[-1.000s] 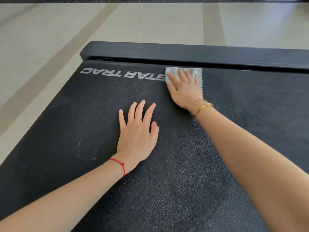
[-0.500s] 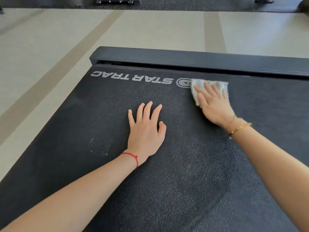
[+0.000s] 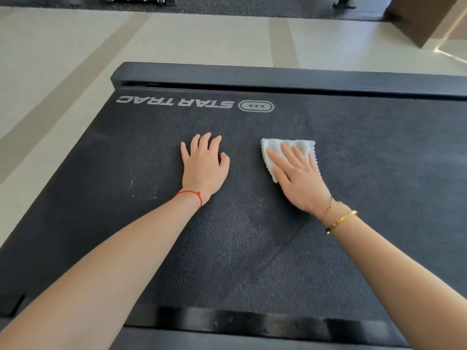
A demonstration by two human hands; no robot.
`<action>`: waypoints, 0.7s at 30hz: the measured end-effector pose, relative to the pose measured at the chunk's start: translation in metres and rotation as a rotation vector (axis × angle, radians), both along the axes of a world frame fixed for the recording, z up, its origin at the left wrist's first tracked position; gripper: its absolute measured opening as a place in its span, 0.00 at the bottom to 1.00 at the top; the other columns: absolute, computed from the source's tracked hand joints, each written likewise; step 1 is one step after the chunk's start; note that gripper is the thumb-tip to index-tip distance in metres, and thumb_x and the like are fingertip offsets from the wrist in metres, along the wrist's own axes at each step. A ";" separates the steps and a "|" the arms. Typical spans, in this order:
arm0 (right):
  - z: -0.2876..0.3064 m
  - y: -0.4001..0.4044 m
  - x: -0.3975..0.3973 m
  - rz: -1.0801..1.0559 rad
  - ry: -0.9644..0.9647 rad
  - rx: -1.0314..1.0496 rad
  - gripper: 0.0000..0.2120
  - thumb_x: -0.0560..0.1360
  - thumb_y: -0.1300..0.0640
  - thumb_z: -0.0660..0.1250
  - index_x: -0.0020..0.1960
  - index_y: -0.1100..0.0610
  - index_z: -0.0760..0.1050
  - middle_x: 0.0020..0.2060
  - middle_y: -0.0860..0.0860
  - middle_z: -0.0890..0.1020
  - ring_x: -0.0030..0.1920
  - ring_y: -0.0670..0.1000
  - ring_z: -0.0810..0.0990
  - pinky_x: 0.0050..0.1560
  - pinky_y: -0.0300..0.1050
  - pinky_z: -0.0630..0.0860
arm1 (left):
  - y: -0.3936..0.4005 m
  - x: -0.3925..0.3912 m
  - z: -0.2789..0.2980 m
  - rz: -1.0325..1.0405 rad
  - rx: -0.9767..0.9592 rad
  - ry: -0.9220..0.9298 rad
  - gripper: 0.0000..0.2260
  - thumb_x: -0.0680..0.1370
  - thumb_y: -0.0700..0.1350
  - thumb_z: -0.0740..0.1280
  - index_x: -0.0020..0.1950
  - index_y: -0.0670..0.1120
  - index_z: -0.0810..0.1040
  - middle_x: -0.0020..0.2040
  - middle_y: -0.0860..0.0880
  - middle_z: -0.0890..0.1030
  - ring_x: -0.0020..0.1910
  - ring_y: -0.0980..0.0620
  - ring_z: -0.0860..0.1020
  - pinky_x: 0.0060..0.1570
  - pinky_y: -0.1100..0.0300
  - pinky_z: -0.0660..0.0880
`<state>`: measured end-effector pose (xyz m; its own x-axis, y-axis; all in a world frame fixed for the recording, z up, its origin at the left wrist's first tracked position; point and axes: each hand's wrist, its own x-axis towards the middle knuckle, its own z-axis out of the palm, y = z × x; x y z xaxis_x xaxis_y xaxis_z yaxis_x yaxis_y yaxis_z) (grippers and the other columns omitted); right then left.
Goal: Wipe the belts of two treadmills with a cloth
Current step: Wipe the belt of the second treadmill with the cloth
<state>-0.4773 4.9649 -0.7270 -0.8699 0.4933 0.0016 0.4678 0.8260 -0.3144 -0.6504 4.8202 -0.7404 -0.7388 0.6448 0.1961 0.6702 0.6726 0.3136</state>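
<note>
the right hand (image 3: 299, 178) lies flat on a white cloth (image 3: 283, 154), fingers straight and spread, pressing it down onto the black treadmill belt (image 3: 252, 248). part of the cloth shows beyond the fingertips and off the thumb side; the rest is under the palm. the left hand (image 3: 203, 165) rests just beside it on the bare belt, palm down, fingers straight and together, holding nothing; it looks like a brace for leaning in.

beyond both hands, toward the far end of the belt, a printed logo (image 3: 194, 103) reads upside down from here, and past that runs the dark end bar (image 3: 278, 77) of the frame. pale floor (image 3: 75, 46) lies further off.

as for progress, this looks like the middle of the first belt, though that is a judgement. between the forearms and nearer the body, faint curved streaks show on the belt, which may be wipe marks. out past the left hand, on its outer side, a small patch of whitish scuffs (image 3: 139, 192) sits on the belt and looks unwiped. the stretch to the outer side of the right hand shows no clear sign either way. nothing tells whether the length of belt outside the view has been done. no second treadmill can be made out with any certainty, so that belt is probably all still to do.
</note>
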 end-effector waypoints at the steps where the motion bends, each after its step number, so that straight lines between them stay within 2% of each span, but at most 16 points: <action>1: 0.000 -0.012 0.006 0.032 0.005 -0.005 0.22 0.84 0.47 0.47 0.78 0.41 0.52 0.80 0.48 0.51 0.79 0.53 0.45 0.78 0.53 0.38 | -0.001 0.001 0.001 -0.011 -0.007 0.003 0.22 0.82 0.49 0.55 0.77 0.48 0.65 0.77 0.46 0.63 0.78 0.45 0.56 0.76 0.39 0.48; 6: 0.006 -0.085 0.051 0.314 -0.020 -0.002 0.23 0.84 0.45 0.45 0.78 0.39 0.46 0.79 0.44 0.45 0.79 0.49 0.38 0.77 0.49 0.33 | -0.016 0.011 0.002 -0.076 -0.045 -0.011 0.23 0.84 0.49 0.54 0.79 0.49 0.60 0.79 0.46 0.59 0.79 0.46 0.53 0.77 0.43 0.47; 9: 0.006 -0.104 0.077 0.454 -0.045 0.008 0.23 0.84 0.44 0.44 0.79 0.40 0.47 0.79 0.43 0.46 0.79 0.48 0.39 0.77 0.49 0.34 | -0.036 0.020 -0.001 -0.133 -0.016 -0.012 0.22 0.84 0.49 0.54 0.79 0.49 0.61 0.79 0.46 0.59 0.79 0.46 0.53 0.77 0.45 0.47; 11: 0.009 -0.091 0.079 0.464 -0.058 0.009 0.24 0.84 0.44 0.44 0.79 0.41 0.49 0.79 0.43 0.48 0.79 0.47 0.41 0.78 0.49 0.37 | -0.050 0.027 -0.003 -0.147 -0.001 -0.009 0.22 0.83 0.48 0.55 0.78 0.48 0.61 0.79 0.47 0.60 0.79 0.47 0.54 0.77 0.47 0.47; 14: 0.013 -0.068 0.063 0.300 -0.052 0.015 0.23 0.84 0.47 0.47 0.79 0.42 0.51 0.79 0.45 0.50 0.79 0.49 0.44 0.78 0.52 0.40 | -0.066 0.038 -0.005 -0.145 -0.007 -0.007 0.22 0.84 0.48 0.54 0.79 0.48 0.61 0.79 0.47 0.59 0.79 0.47 0.53 0.78 0.48 0.47; 17: 0.011 -0.076 0.055 0.182 -0.058 0.012 0.23 0.84 0.48 0.48 0.78 0.41 0.51 0.80 0.47 0.50 0.80 0.51 0.44 0.77 0.53 0.38 | -0.071 0.044 -0.005 -0.128 -0.010 -0.001 0.22 0.84 0.48 0.53 0.79 0.48 0.60 0.79 0.47 0.59 0.79 0.47 0.53 0.78 0.48 0.47; 19: 0.008 -0.098 0.066 0.257 -0.056 0.021 0.23 0.84 0.47 0.47 0.79 0.41 0.51 0.80 0.46 0.49 0.79 0.50 0.42 0.77 0.53 0.37 | -0.071 0.047 -0.004 -0.122 -0.010 0.005 0.22 0.84 0.48 0.54 0.79 0.48 0.61 0.79 0.47 0.59 0.79 0.47 0.54 0.78 0.48 0.47; 21: 0.007 -0.123 0.083 0.419 -0.041 0.035 0.23 0.84 0.47 0.47 0.79 0.43 0.51 0.80 0.46 0.48 0.79 0.50 0.41 0.78 0.54 0.37 | -0.071 0.048 -0.004 -0.119 -0.004 0.009 0.22 0.83 0.47 0.54 0.78 0.48 0.62 0.79 0.47 0.60 0.79 0.47 0.54 0.78 0.47 0.48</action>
